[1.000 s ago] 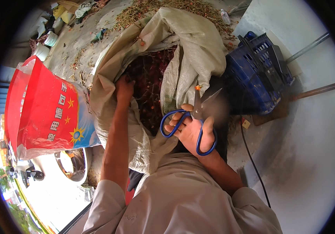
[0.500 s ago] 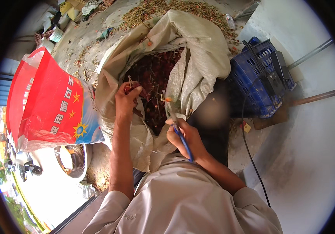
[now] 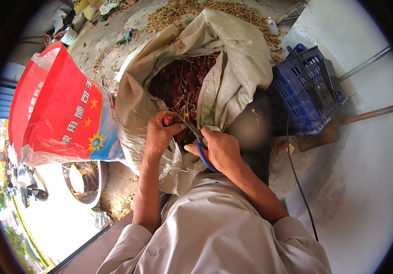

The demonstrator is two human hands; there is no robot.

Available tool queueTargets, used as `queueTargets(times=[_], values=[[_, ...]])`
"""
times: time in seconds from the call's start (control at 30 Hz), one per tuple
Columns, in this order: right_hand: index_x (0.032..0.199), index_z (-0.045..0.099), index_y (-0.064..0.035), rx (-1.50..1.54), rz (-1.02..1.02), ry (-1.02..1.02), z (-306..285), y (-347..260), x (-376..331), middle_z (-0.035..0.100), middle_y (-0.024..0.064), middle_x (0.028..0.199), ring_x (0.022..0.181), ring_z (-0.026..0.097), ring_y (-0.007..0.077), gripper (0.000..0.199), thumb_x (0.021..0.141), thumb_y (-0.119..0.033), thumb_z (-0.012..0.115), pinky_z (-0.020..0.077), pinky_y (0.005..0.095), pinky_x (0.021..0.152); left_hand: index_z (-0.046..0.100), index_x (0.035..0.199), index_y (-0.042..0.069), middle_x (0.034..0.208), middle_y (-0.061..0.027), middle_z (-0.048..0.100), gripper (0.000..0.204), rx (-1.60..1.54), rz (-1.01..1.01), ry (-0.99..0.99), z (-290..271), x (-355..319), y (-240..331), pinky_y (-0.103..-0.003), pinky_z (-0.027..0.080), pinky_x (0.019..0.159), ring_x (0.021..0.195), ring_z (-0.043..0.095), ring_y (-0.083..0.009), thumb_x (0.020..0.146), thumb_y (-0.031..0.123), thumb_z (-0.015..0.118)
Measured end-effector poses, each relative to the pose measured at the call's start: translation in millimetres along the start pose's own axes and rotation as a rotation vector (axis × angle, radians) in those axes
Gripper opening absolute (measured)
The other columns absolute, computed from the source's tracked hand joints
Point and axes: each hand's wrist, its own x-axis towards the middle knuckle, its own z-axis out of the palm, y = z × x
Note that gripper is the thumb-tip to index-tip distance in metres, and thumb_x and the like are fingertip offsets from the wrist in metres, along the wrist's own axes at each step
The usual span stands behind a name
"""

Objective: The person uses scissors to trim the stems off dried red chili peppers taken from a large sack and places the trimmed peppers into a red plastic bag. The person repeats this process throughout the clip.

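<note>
Scissors point(image 3: 192, 127), gripped by our right hand point(image 3: 222, 148), have come beside our left hand's point(image 3: 159, 134) pinched red piece point(image 3: 167, 120), within snipping reach.

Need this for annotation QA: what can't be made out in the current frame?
All in the head view:
- Red piece: partly covered by the fingers of the left hand.
- Scissors: handles partly covered by the right hand; blade contact too small to judge.
- Sack: lower contents hidden beneath the top layer.
- Red bag: inside hidden by its wall.
</note>
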Motion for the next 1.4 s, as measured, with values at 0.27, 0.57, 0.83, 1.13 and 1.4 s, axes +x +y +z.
queueTargets(times=[0.27,0.57,0.83,1.13,1.4], values=[[0.091,0.059,-0.0025,0.871,0.017,-0.039,23,9,-20,0.05,-0.0007,0.065,0.054,0.046,0.0082,0.047,0.09,-0.049,0.068,0.0388,0.0277,0.048,0.065,0.097,0.003,0.077,-0.0021,0.064,0.016,-0.125,0.163,-0.037,8,-9,-10,-0.02,0.039,0.05,0.058,0.051,-0.0064,0.085,0.009,0.074],[0.111,0.052,-0.0006,1.63,0.061,-0.299,18,1,-39,0.044,-0.0019,0.069,0.05,0.036,0.0027,0.061,0.092,-0.058,0.059,0.0314,0.0187,0.046,0.061,0.098,0.003,0.078,-0.0093,0.063,0.009,-0.615,0.128,-0.231,20,-10,-23,-0.022,0.028,0.043,0.05,0.039,-0.0078,0.091,0.007,0.065],[0.122,0.049,-0.0078,1.95,-0.277,-0.124,-42,23,-21,0.037,-0.0059,0.062,0.046,0.03,0.0044,0.077,0.083,-0.074,0.052,0.0264,0.0212,0.042,0.059,0.097,0.004,0.072,-0.0061,0.053,0.017,-0.689,-0.073,-0.142,11,-30,-81,-0.023,0.029,0.043,0.051,0.039,-0.0102,0.091,0.018,0.068],[0.134,0.045,-0.0097,2.24,0.309,0.066,17,25,-35,0.057,0.0125,0.111,0.104,0.056,0.0269,0.08,0.088,-0.075,0.044,0.044,0.0489,0.098,0.06,0.115,0.011,0.079,-0.0049,0.054,0.027,-0.855,0.025,-0.255,0,-4,-55,-0.022,0.031,0.045,0.063,0.042,-0.0119,0.09,0.018,0.069],[0.142,0.039,-0.0095,1.889,-0.005,0.027,20,35,-36,0.056,0.013,0.12,0.108,0.057,0.0253,0.077,0.091,-0.067,0.049,0.0433,0.0456,0.1,0.058,0.114,0.008,0.09,-0.0098,0.06,0.025,-0.893,-0.019,-0.138,-10,1,-49,-0.02,0.04,0.048,0.076,0.058,-0.018,0.09,0.006,0.064]])
